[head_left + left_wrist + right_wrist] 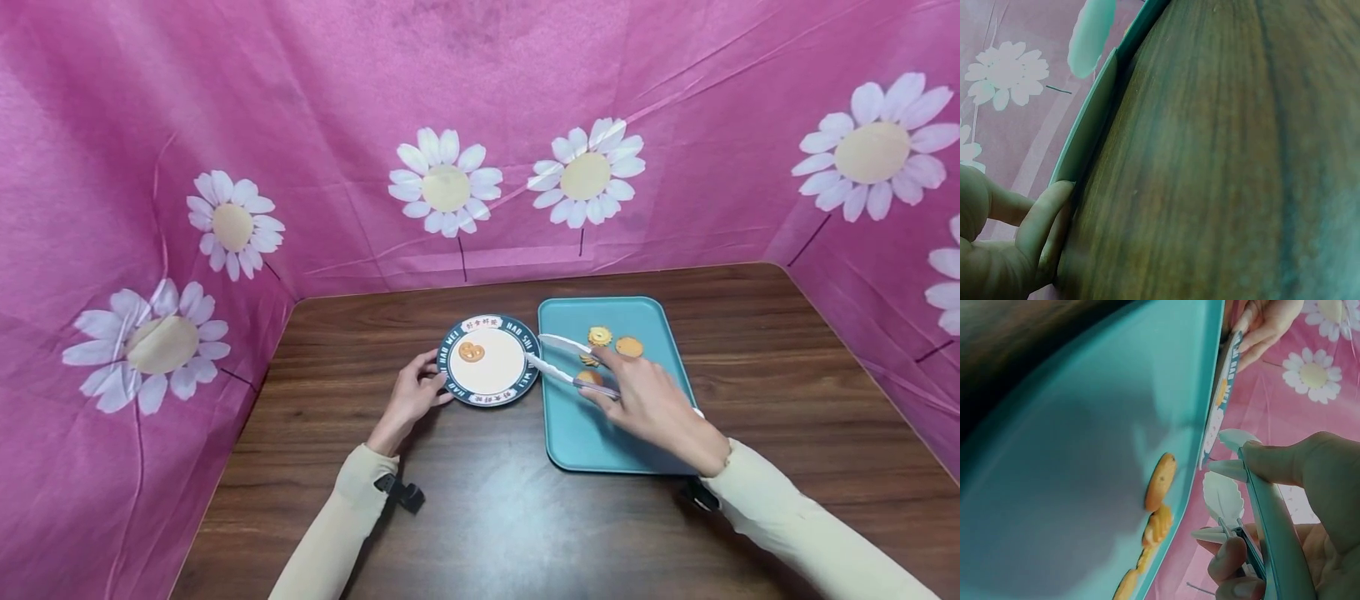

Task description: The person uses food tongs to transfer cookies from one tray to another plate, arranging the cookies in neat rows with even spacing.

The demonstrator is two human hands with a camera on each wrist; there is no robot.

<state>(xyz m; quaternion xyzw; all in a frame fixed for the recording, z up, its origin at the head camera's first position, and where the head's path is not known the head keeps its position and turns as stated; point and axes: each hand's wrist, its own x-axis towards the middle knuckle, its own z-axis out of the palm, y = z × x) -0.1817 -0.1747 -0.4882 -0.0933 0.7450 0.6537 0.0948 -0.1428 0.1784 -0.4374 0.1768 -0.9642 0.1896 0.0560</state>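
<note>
My left hand (415, 390) pinches the left rim of a round plate (489, 397), white with a dark lettered border. On it lies a pretzel-shaped cookie (471, 352). Over the teal tray (570, 448), my right hand (652, 400) holds a pair of tongs (553, 367) with pale tips. The tongs' arms are spread, nothing shows between them, and their tips point left toward the plate's right rim. Below the tongs, a flower-shaped cookie (599, 335), a round cookie (629, 347) and other cookies (1160, 481) lie on the tray, partly hidden in the head view by hand and tongs.
Plate and tray stand side by side on a brown wooden table (480, 533). A pink cloth (345, 150) with white daisies hangs behind the table and along both sides. A small white thing (698, 412) shows at the tray's right edge, beside the right wrist.
</note>
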